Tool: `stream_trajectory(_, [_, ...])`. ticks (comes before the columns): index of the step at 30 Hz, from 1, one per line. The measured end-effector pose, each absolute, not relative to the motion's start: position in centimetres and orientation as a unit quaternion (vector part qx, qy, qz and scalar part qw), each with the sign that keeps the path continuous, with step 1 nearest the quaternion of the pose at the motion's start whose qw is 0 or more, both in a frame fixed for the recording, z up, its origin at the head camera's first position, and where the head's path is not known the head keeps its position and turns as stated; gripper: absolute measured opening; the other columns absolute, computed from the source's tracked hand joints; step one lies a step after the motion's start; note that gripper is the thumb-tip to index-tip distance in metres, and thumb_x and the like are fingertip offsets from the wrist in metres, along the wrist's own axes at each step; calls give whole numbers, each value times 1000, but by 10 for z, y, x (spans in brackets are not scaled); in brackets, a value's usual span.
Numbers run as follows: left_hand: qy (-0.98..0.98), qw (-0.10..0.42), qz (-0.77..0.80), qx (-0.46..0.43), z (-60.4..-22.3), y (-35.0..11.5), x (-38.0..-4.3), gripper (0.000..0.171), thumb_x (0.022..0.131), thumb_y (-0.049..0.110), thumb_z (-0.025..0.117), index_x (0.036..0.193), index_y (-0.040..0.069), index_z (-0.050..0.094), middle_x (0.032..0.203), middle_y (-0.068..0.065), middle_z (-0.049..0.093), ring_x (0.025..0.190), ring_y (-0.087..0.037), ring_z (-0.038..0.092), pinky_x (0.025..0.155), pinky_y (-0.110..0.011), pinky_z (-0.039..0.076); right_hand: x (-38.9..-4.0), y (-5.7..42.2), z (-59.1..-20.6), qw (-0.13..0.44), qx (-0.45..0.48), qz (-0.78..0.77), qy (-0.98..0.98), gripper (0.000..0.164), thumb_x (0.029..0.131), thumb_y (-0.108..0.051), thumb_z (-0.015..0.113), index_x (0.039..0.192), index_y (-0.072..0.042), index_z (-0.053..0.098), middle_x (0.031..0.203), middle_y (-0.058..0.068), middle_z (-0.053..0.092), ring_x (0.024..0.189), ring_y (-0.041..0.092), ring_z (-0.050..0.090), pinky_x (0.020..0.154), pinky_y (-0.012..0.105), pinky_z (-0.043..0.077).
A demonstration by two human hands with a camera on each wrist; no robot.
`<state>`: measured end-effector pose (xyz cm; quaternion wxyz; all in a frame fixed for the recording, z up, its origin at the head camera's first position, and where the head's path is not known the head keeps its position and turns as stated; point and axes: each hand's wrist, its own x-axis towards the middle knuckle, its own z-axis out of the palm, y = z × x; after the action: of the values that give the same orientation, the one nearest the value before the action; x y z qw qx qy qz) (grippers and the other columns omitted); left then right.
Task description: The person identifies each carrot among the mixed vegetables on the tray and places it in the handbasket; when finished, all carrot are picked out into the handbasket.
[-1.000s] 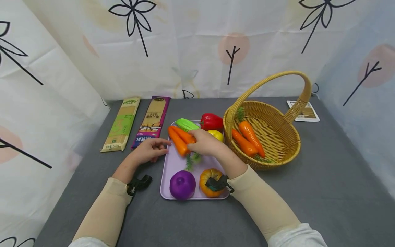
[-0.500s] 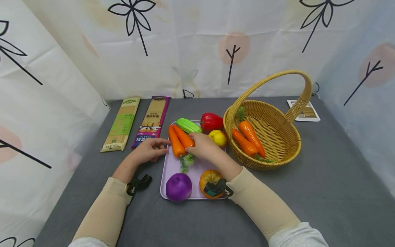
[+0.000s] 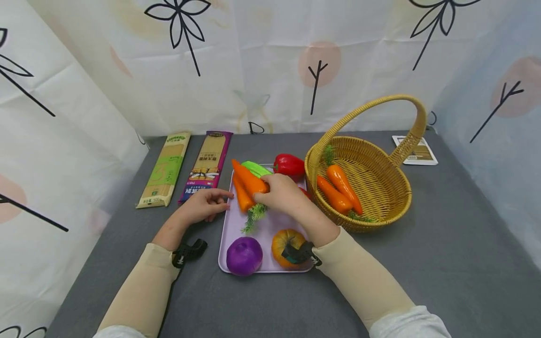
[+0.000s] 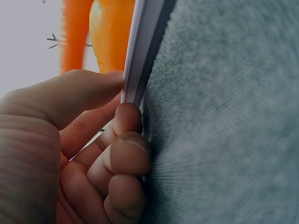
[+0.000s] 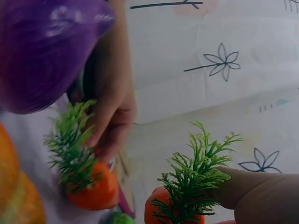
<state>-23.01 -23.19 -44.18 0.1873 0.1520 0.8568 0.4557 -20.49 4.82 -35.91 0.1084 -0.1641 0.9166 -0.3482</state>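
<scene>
My right hand [image 3: 280, 193] holds an orange carrot [image 3: 248, 179] with a feathery green top, raised and slanted over the tray. Beneath and left of it, a second carrot [image 3: 242, 196] lies on the lilac tray [image 3: 230, 237]. In the right wrist view, the leafy top of the held carrot [image 5: 152, 205] is near my thumb, with the other carrot [image 5: 98, 191] farther left. My left hand [image 3: 204, 205] pinches the tray's left rim; the left wrist view shows the thumb over the rim [image 4: 133, 60] and curled fingers against its outer side.
The tray also bears a purple round vegetable [image 3: 244, 256], a small pumpkin [image 3: 281, 244], a green ridged vegetable [image 3: 255, 168] and a red pepper [image 3: 289, 164]. A wicker basket [image 3: 380, 180] with carrots [image 3: 344, 188] stands right. Two noodle packs [image 3: 165, 171] lie left.
The held carrot has risen from beside the other one and now overlaps it. The purple vegetable has shifted slightly left. A yellow fruit is now hidden behind my right hand. My left hand stays put.
</scene>
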Motion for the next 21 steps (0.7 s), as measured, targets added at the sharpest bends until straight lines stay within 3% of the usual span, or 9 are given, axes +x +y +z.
stream_trajectory(6, [854, 186, 463, 148, -440, -231, -229, 32, 98, 22, 72, 127, 10, 70, 84, -11, 62, 53, -21, 50, 48, -29, 44, -188, 67, -320, 100, -157, -399, 898, 55, 95, -32, 70, 144, -11, 59, 109, 1, 66, 92, 18, 62, 83, 34, 52])
stream_trajectory(11, [850, 187, 467, 155, -441, -232, -229, 32, 98, 21, 72, 128, 9, 70, 83, -11, 61, 52, -20, 50, 48, -28, 44, -170, 85, -292, 78, -158, -436, 883, 56, 95, -30, 73, 146, -12, 57, 119, 3, 62, 101, 20, 63, 89, 39, 52])
stream_trajectory(21, [856, 180, 458, 157, -440, -232, -228, 30, 98, 20, 72, 126, 11, 70, 82, -9, 62, 53, -21, 51, 48, -29, 45, -144, 118, -258, 22, -156, -495, 854, 52, 94, -15, 72, 144, -13, 59, 120, 4, 62, 104, 24, 59, 77, 39, 56])
